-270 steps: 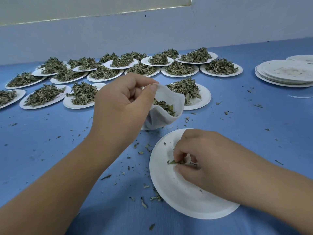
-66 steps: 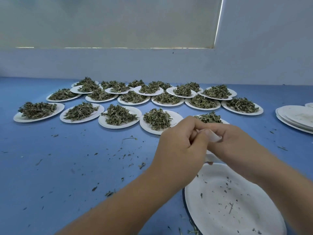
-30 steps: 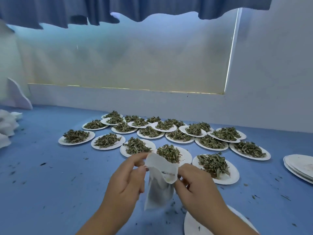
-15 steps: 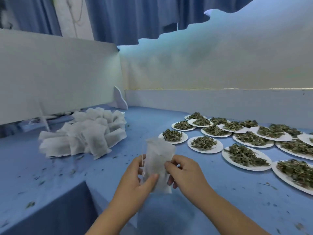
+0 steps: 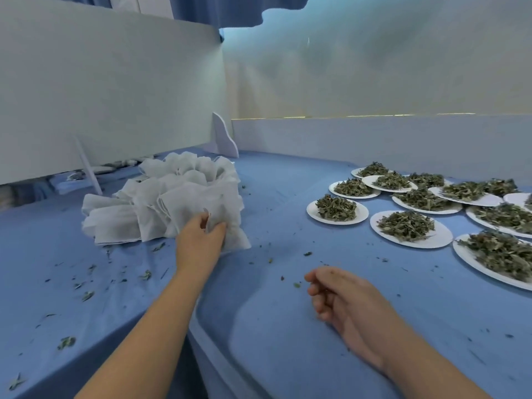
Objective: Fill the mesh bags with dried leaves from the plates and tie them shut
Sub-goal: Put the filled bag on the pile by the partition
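A filled white mesh bag (image 5: 233, 238) lies at the right front of a heap of white mesh bags (image 5: 161, 203) on the blue tablecloth. My left hand (image 5: 198, 237) reaches out to it and pinches its near edge between thumb and fingers. Nearer to me, my right hand (image 5: 342, 295) hovers just over the cloth, fingers loosely curled and holding nothing. Several white paper plates piled with dried green leaves (image 5: 408, 228) stand at the right, apart from both hands.
A white board (image 5: 109, 90) stands behind the heap, propped by a small white bracket (image 5: 223, 138). Leaf crumbs are scattered over the blue tablecloth (image 5: 276, 341). A fold or step in the cloth runs between my arms.
The view has swung further left. The bag I held in both hands now rests against the heap, held only by my left hand. My right hand has let go and drawn back.
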A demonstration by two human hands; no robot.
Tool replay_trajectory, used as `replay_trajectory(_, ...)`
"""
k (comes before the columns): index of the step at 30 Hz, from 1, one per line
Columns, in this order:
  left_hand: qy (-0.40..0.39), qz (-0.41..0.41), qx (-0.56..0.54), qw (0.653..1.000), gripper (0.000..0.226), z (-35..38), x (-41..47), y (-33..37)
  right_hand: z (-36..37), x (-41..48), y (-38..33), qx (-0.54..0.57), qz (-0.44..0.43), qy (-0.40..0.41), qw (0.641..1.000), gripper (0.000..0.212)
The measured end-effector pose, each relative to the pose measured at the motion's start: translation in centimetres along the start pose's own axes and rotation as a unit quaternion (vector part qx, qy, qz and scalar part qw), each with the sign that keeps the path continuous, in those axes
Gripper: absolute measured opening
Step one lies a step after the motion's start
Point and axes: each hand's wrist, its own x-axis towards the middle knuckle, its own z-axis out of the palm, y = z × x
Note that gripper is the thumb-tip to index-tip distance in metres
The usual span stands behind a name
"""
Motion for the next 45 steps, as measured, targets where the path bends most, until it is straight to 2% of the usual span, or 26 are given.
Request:
replay_trajectory(5,0.026,-0.017,0.120,0.992,0.025,2.7,4.2,-1.7,-0.3,0.7,0.1,0.024,0.014,-0.013,1.000,0.018)
replay_trajectory(8,0.056,-0.026,0.191,0.980,0.020,2.8,6.1,-2.7,-0.5,1.2,0.2,0.037,0.028,-0.021,0.999,0.019)
replay_trajectory(11,0.057,-0.042,0.198,0.978,0.015,2.7,7.5,-3.1,-0.5,1.5,0.1,0.044,0.032,-0.029,0.998,0.020)
replay_trajectory(13,0.054,-0.048,0.198,0.978,0.019,2.9,7.9,-3.0,-0.5,1.6,0.2,0.047,0.032,-0.030,0.998,0.017)
replay_trajectory(16,0.056,-0.039,0.208,0.976,0.029,3.1,7.7,-2.8,-0.9,1.7,0.4,0.042,0.035,-0.031,0.998,0.030)
replay_trajectory(18,0.052,-0.024,0.217,0.974,0.032,3.0,7.1,-2.8,-0.9,1.6,0.3,0.039,0.032,-0.036,0.998,0.027)
replay_trajectory(20,0.039,0.004,0.212,0.977,0.026,2.7,6.2,-2.4,-0.7,1.4,0.2,0.039,0.028,-0.047,0.998,0.016)
replay_trajectory(22,0.026,0.042,0.203,0.978,0.013,2.3,4.8,-1.4,-0.8,1.2,0.2,0.041,0.024,-0.055,0.997,0.022)
replay_trajectory(24,-0.001,0.082,0.211,0.974,0.010,2.0,3.2,0.4,-1.0,0.9,0.0,0.059,0.022,-0.078,0.995,0.026)
replay_trajectory(27,-0.060,0.142,0.213,0.965,0.025,1.4,-0.2,3.6,-1.4,-0.1,-0.8,0.114,0.032,-0.106,0.987,0.034)
replay_trajectory(32,-0.179,0.161,0.118,0.963,0.024,1.9,-7.2,8.3,-2.1,-3.2,-3.1,0.202,-0.015,-0.033,0.979,0.033)
replay_trajectory(34,-0.221,0.178,0.081,0.956,0.022,2.9,-10.3,10.0,-3.2,-5.0,-4.1,0.205,-0.039,-0.029,0.978,0.030)
replay_trajectory(38,-0.329,0.240,0.012,0.913,0.023,5.4,-16.5,13.8,-7.6,-10.0,-6.5,0.129,-0.077,-0.042,0.988,0.037)
replay_trajectory(45,-0.440,0.330,-0.066,0.833,0.025,10.3,-26.2,21.6,-16.6,-19.8,-10.2,0.051,-0.126,0.070,0.988,0.024)
